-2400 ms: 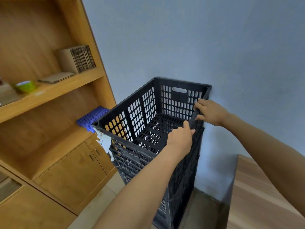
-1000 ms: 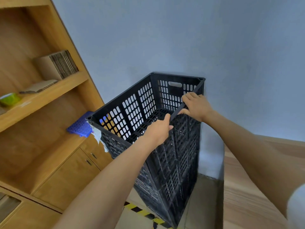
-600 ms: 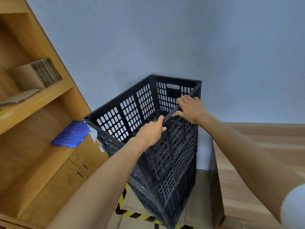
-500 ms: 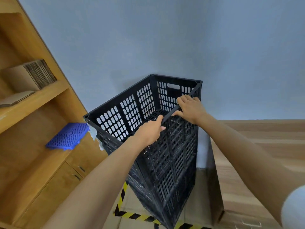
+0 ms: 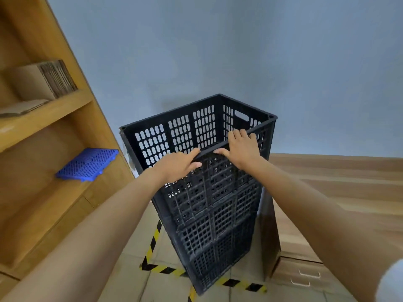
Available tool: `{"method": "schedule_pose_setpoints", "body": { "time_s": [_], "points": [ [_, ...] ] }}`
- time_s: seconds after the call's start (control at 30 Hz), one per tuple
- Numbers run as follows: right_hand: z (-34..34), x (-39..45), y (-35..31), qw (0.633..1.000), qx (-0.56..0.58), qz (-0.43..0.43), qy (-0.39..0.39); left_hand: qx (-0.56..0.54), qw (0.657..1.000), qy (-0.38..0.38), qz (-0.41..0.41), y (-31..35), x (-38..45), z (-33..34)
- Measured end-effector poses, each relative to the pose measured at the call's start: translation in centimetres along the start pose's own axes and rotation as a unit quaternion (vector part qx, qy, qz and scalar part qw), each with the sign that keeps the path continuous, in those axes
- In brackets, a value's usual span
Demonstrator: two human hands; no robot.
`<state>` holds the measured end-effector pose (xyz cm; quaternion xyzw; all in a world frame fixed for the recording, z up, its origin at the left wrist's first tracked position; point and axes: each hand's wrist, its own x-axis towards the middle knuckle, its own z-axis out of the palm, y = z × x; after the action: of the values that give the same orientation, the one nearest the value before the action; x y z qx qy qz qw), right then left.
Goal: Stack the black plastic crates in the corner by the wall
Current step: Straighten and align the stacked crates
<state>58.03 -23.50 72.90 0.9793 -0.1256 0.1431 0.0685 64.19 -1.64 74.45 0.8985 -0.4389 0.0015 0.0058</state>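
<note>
Both my hands are on the near long rim of the top crate (image 5: pixel 181 131). Left hand (image 5: pixel 177 165) has its fingers curled over the rim edge, thumb lying along the top of the bar, so it's gripping the rim. Right hand (image 5: pixel 242 149) sits just beside it on the same bar, fingers hooked over into the inside, thumb underneath on the outer face, also clamped on the rim. The two hands are close together but not touching. Top crate is black, perforated, open side up, with a handle slot in the far short wall. It sits on the crate stack (image 5: pixel 216 225) below it; I can see more black lattice walls going down to the floor, but can't tell the count for sure. Stack stands on tiled floor (image 5: pixel 139 249) inside a strip of yellow-black hazard tape (image 5: pixel 152 243), right up near the blue-grey wall (image 5: pixel 218 51). Wooden shelf unit (image 5: pixel 54 110) is just left of the stack, holding a blue plastic grid panel (image 5: pixel 87 164) on a lower shelf and flat cardboard (image 5: pixel 43 79) higher up. Wooden cabinet top (image 5: pixel 327 188) is to the right, its dark side panel just beside the stack.
</note>
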Motion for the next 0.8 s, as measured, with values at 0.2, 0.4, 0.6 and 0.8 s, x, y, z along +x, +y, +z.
{"method": "schedule_pose_setpoints", "body": {
  "time_s": [0.2, 0.4, 0.6, 0.8],
  "points": [
    [-1.6, -0.7, 2.4, 0.996, -0.041, -0.077, -0.033, 0.000, 0.995, 0.045, -0.088, 3.0, -1.2, 0.1],
    [-2.4, 2.1, 4.4, 0.984, -0.058, -0.167, -0.037, -0.082, 0.950, 0.162, -0.254, 6.4, -0.4, 0.1],
    [-2.9, 4.9, 5.1, 0.965, -0.036, -0.248, -0.079, -0.078, 0.920, 0.184, -0.336, 6.6, 0.4, 0.5],
    [-0.4, 6.6, 7.1, 0.969, 0.076, -0.200, -0.121, 0.047, 0.924, 0.150, -0.350, 6.3, 1.1, 1.0]
  ]
}}
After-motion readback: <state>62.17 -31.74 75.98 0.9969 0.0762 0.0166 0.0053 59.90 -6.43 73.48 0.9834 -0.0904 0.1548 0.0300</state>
